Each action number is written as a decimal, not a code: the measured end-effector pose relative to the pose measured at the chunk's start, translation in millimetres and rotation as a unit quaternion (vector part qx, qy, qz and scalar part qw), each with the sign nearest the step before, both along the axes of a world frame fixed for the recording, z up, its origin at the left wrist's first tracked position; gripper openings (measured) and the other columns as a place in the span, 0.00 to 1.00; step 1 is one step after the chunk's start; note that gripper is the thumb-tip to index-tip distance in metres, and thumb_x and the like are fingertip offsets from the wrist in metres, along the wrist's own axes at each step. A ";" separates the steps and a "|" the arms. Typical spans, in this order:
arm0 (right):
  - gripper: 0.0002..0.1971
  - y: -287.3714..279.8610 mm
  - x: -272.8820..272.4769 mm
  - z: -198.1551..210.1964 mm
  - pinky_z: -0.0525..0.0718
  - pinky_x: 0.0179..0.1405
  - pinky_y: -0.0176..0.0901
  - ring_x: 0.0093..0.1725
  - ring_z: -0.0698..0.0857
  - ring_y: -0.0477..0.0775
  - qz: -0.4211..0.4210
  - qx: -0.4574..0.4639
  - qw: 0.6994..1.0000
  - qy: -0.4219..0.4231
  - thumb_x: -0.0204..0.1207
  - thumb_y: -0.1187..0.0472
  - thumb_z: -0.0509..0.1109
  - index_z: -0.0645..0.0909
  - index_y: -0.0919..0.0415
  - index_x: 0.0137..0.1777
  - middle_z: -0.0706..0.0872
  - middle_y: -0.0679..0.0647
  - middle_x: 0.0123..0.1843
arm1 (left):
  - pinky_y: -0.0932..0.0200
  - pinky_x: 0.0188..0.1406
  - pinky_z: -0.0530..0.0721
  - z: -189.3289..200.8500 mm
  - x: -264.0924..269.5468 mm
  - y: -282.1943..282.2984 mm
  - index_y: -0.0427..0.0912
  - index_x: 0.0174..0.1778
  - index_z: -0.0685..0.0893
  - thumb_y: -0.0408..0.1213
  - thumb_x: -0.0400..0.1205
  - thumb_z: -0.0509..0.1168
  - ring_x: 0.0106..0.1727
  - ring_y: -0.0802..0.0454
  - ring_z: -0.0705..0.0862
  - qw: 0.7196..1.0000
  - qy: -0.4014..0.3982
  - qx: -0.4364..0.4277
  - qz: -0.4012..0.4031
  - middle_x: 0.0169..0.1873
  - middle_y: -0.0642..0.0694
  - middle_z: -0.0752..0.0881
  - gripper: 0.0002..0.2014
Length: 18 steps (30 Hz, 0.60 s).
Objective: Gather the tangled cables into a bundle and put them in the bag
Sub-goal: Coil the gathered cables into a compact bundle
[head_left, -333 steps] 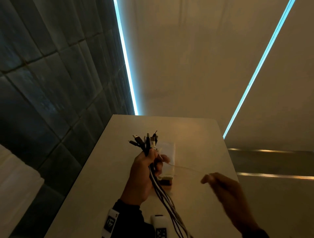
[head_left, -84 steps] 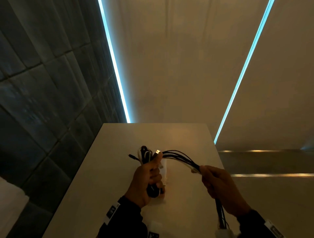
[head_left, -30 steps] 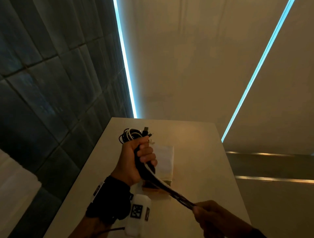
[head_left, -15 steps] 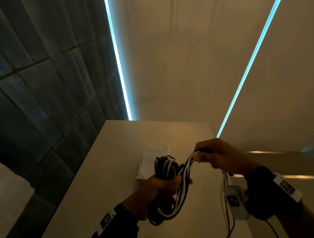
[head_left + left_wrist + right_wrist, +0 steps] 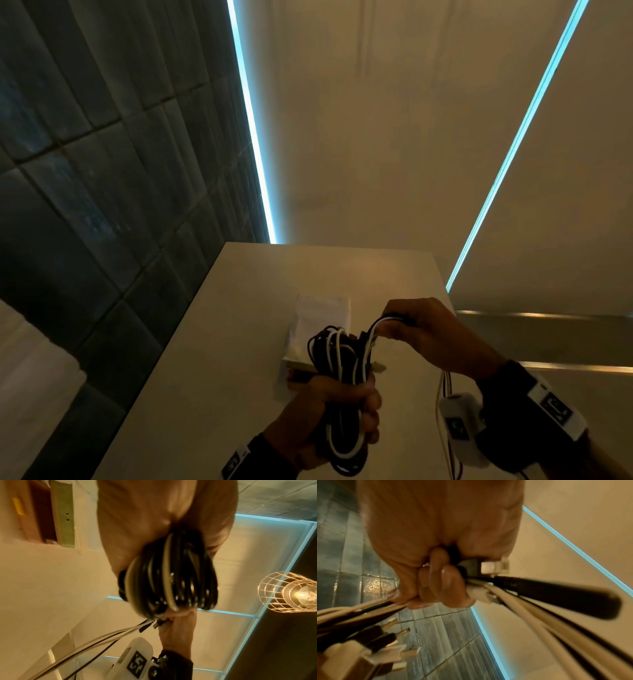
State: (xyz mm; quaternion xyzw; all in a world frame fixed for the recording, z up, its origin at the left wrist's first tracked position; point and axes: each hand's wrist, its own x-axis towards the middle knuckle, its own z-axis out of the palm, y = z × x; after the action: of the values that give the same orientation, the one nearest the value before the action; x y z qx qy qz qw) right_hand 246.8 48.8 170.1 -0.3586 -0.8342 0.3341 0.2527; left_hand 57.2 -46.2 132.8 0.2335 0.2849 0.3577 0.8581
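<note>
We see the table [image 5: 239, 342] filling the lower centre, a clear plastic bag [image 5: 322, 318] lying on it. Low in frame, our left hand [image 5: 329, 407] grips the coiled cable bundle [image 5: 342, 363]; our right hand [image 5: 431, 335] pinches its loose strands.

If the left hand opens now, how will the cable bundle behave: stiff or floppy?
Probably floppy. The cable bundle keeps its loops only inside the left hand, so it may spring apart. Loose strands hang below the right hand, so they would likely trail. It seems light, held in one hand.
</note>
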 end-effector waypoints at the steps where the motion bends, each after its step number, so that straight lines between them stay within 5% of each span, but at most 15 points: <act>1: 0.17 -1.9 2.3 -0.7 0.72 0.28 0.34 0.27 0.76 0.43 -0.004 -0.022 1.000 0.008 0.76 0.48 0.67 0.85 0.62 0.40 0.80 0.47 0.28 | 0.57 0.31 0.80 -1.0 0.2 0.6 0.39 0.39 0.84 0.36 0.67 0.79 0.24 0.53 0.78 1.000 -0.005 0.001 -0.004 0.26 0.46 0.79 0.12; 3: 0.17 -5.9 7.6 -3.5 0.70 0.26 0.28 0.24 0.74 0.40 -0.006 -0.065 0.998 0.019 0.74 0.48 0.67 0.84 0.64 0.40 0.78 0.44 0.26 | 0.61 0.26 0.75 -0.7 1.4 2.4 0.41 0.36 0.80 0.42 0.72 0.75 0.19 0.57 0.70 1.000 0.028 0.002 -0.009 0.20 0.51 0.69 0.12; 6: 0.15 -14.7 15.4 -10.0 0.69 0.23 0.30 0.22 0.70 0.40 -0.009 -0.134 0.990 0.040 0.76 0.48 0.68 0.83 0.60 0.37 0.74 0.46 0.25 | 0.61 0.22 0.73 1.2 1.0 5.1 0.43 0.30 0.73 0.45 0.71 0.73 0.17 0.58 0.64 0.994 0.105 0.016 0.003 0.19 0.52 0.62 0.15; 8: 0.18 -23.8 21.3 -19.4 0.66 0.21 0.36 0.23 0.66 0.44 -0.010 -0.245 0.965 0.093 0.77 0.45 0.69 0.82 0.60 0.38 0.71 0.49 0.27 | 0.61 0.21 0.74 2.3 0.6 9.8 0.40 0.35 0.72 0.41 0.72 0.72 0.16 0.57 0.64 0.992 0.114 0.013 0.053 0.19 0.51 0.61 0.15; 11: 0.24 -40.4 28.5 -38.3 0.70 0.22 0.39 0.22 0.65 0.50 -0.001 -0.364 0.912 0.190 0.77 0.42 0.65 0.81 0.68 0.47 0.68 0.53 0.26 | 0.59 0.22 0.76 1.2 -3.5 18.2 0.41 0.28 0.74 0.39 0.76 0.72 0.17 0.56 0.70 0.982 0.102 0.007 0.158 0.18 0.49 0.67 0.16; 14: 0.25 -54.1 29.9 -53.8 0.72 0.23 0.42 0.22 0.67 0.52 -0.028 -0.415 0.867 0.273 0.80 0.45 0.60 0.81 0.71 0.56 0.70 0.55 0.27 | 0.60 0.22 0.77 1.8 -7.7 23.1 0.42 0.27 0.77 0.38 0.78 0.69 0.18 0.55 0.73 0.979 0.085 0.038 0.181 0.19 0.48 0.71 0.14; 18: 0.19 -59.5 25.8 -54.8 0.63 0.20 0.41 0.23 0.64 0.50 -0.116 -0.398 0.839 0.353 0.84 0.51 0.58 0.83 0.59 0.65 0.71 0.59 0.31 | 0.60 0.20 0.74 -5.3 -6.6 23.7 0.44 0.26 0.79 0.44 0.74 0.75 0.16 0.57 0.65 0.969 0.163 0.068 0.172 0.19 0.47 0.64 0.15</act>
State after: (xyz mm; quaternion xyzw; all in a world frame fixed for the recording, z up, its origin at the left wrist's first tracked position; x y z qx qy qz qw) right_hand 272.6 -10.8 115.3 -0.3800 -0.4364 0.7094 0.4024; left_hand 50.6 -22.4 127.6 0.2941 0.4316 0.4754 0.7080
